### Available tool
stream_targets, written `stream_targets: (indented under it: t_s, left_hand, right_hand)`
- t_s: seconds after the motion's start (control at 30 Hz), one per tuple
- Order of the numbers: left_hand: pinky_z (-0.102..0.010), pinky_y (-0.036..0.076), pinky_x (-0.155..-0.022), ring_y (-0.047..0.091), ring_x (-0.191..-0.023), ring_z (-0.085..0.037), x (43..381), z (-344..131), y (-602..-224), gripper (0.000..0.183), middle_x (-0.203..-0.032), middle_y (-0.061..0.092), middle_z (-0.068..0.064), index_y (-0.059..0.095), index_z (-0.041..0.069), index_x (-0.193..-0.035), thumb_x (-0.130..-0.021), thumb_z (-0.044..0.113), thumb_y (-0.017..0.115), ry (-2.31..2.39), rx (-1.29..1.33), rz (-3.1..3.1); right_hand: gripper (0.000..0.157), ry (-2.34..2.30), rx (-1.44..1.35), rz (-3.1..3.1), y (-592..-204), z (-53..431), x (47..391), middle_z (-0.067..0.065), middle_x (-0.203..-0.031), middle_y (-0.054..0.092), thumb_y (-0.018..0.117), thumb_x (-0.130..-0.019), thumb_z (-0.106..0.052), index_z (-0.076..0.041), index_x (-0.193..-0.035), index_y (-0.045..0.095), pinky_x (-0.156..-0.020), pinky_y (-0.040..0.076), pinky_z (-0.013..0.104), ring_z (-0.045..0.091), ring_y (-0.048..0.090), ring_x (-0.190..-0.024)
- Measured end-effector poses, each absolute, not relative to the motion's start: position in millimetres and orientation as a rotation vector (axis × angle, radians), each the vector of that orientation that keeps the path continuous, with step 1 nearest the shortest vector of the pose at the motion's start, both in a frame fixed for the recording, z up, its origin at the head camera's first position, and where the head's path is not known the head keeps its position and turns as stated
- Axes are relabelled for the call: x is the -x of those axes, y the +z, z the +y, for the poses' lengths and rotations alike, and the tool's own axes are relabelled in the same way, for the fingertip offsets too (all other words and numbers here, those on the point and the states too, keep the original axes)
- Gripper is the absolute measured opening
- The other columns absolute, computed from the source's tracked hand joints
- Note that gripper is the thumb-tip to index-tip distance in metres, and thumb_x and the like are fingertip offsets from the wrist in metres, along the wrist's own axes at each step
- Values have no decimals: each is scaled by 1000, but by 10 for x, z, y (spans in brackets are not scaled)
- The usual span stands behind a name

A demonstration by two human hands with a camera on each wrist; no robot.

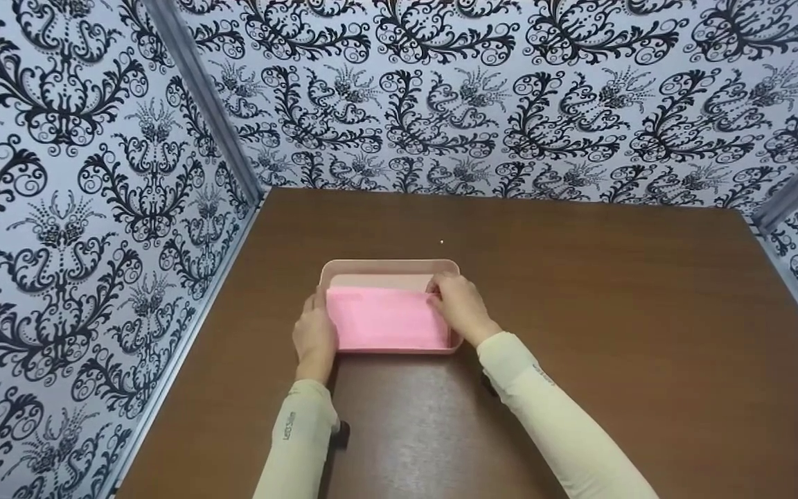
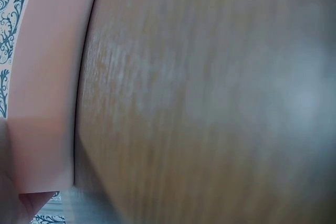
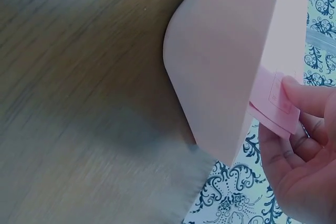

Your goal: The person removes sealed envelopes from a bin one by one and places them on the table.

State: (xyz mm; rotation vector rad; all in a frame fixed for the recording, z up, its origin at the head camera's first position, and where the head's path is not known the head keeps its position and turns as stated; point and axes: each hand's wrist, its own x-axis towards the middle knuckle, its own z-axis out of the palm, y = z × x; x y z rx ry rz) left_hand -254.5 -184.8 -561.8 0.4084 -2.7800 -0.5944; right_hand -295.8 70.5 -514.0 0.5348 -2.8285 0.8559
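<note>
A shallow pink tray (image 1: pixel 392 266) with rounded corners stands on the brown table. In it lies a flat pink sheet (image 1: pixel 388 319), which covers most of the tray's floor in the head view. My right hand (image 1: pixel 460 305) reaches over the tray's right wall and pinches the sheet's right edge. From the right wrist, the thumb (image 3: pixel 307 95) presses on a printed corner of the layered sheet (image 3: pixel 273 98), with fingers behind it. My left hand (image 1: pixel 314 331) grips the tray's left wall, fingers along the outside. Only a little of this hand shows at the left wrist view's edge.
The wood-grain table (image 1: pixel 579 291) extends around the tray on all sides. Upright panels (image 1: pixel 440 104) with a black and white scroll pattern stand at the back, left and right, joined by grey posts.
</note>
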Motion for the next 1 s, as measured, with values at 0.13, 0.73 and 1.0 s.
stream_targets:
  t_s: [0.13,0.73,1.0]
  left_hand:
    - [-56,56,-82,68,-97,-46,2548,-1845,-5614,52,-138,59,-16,46,7,-148,-96,2,45,-611,-423,-2796]
    - [-55,58,-74,70,-87,-47,2550,-1842,-5667,49,-131,62,-16,49,6,-144,-96,0,45,-567,-388,-2743]
    - [-54,58,-76,70,-89,-46,2562,-1848,-5660,50,-135,60,-15,46,7,-146,-97,0,43,-580,-404,-2777]
  right_hand:
    - [5,830,-530,-2810,-5149,723,2958,6,-89,73,73,-89,-15,-10,-88,73,-73,56,44,26,69,-80]
    - [6,961,-552,-2652,-5163,783,2944,7,-101,76,72,-89,-9,-9,-93,77,-90,56,43,26,71,-99]
    - [5,1394,-483,-2613,-5169,837,2882,6,-91,77,72,-89,-8,-6,-92,76,-75,54,30,15,64,-80]
